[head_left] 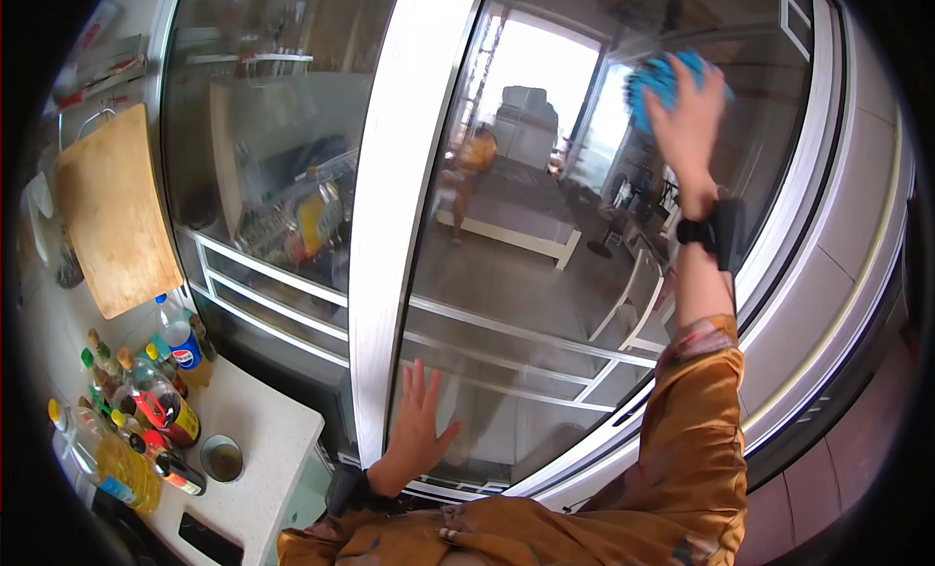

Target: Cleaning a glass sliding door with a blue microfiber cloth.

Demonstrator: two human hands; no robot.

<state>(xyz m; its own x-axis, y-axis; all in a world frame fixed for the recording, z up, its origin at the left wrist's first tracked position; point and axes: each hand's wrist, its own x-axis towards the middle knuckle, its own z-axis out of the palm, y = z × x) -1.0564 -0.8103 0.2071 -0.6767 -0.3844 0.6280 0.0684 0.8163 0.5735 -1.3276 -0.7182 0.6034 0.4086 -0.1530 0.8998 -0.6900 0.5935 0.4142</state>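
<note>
Before me stands a sliding glass door point(526, 288) in a white frame. My right hand point(687, 117), raised high and slightly blurred, presses a blue cloth point(657, 84) to the upper right of the pane; a black band circles that wrist. Low on the same pane, by the white door stile point(394, 222), my left hand point(416, 427) rests with its fingers spread and holds nothing. Through the glass a bed point(511, 201) and a white chair point(632, 303) show, along with faint reflections.
On the left, a pale counter point(270, 420) bears several sauce and oil bottles point(109, 456), a cola bottle point(179, 339), a small bowl point(221, 458) and a black phone-like object point(210, 540). Above it hangs a wooden cutting board point(120, 208). A tiled wall point(825, 252) borders the door's right side.
</note>
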